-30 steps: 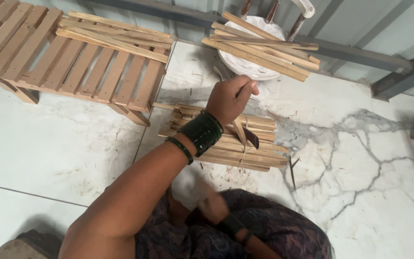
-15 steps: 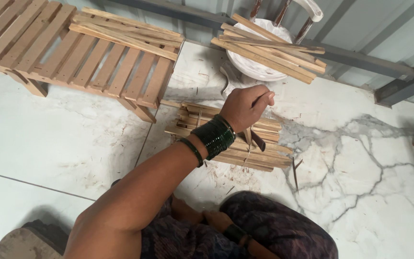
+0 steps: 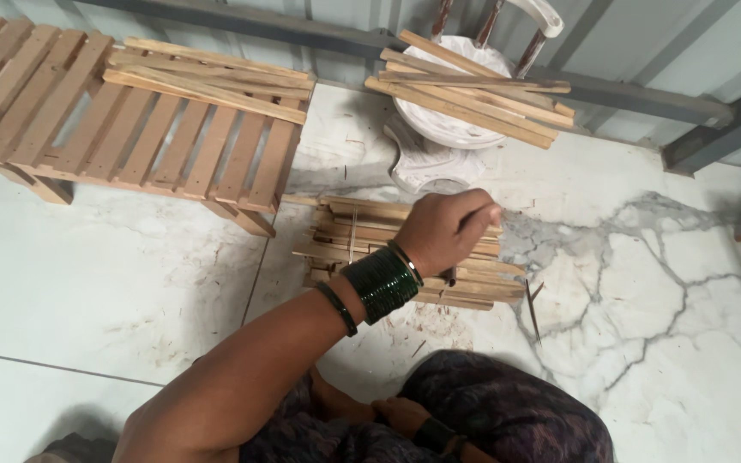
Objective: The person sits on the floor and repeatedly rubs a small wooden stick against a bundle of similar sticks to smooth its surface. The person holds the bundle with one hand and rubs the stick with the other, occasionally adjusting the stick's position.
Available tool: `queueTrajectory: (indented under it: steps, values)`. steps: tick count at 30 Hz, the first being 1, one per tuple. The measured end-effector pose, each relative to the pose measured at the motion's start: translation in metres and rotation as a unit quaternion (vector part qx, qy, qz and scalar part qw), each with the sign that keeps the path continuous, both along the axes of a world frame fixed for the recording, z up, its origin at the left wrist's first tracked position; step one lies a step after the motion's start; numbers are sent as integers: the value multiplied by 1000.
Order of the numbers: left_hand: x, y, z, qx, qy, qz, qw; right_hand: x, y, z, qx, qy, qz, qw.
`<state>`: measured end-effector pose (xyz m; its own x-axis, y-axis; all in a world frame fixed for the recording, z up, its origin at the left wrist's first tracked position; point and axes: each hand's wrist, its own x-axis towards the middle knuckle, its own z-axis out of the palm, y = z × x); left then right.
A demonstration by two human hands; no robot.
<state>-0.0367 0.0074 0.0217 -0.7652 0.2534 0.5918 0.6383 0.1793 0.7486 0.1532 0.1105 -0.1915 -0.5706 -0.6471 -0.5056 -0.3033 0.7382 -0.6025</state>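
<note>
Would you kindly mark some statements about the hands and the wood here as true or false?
1. The left hand is over the stack of wooden strips on the floor. True.
2. The left wrist is bare. False: it wears green bangles.
3. Loose strips lie across the white plastic chair. True.
4. The wooden slatted pallet carries nothing. False: long strips lie on it.
5. The right hand is raised above the stack. False: it rests low in the lap.
</note>
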Motion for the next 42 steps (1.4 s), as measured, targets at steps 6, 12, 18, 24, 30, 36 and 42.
queueTrajectory:
  steps: [6,12,18,24,30,36,42]
  values:
    - [12,20,4,-36,0,-30,999,-40,61,15,-63,129,-171,975]
    - [5,26,5,-42,-10,-56,998,-136,131,72,-154,371,-324,857]
    - [-13,3,-4,18,-38,-119,992,-185,115,84,-255,42,-338,905]
    - [-6,-36,-22,109,-199,-74,971,-187,88,70,-188,272,-220,918]
    - [13,-78,-39,256,-241,-43,935,-189,73,64,-120,308,-329,885]
    - [19,-113,-48,318,-245,41,915,-178,50,47,-224,376,-285,853]
    - [27,-117,-52,323,-261,40,909,-169,14,47,-245,315,-303,865]
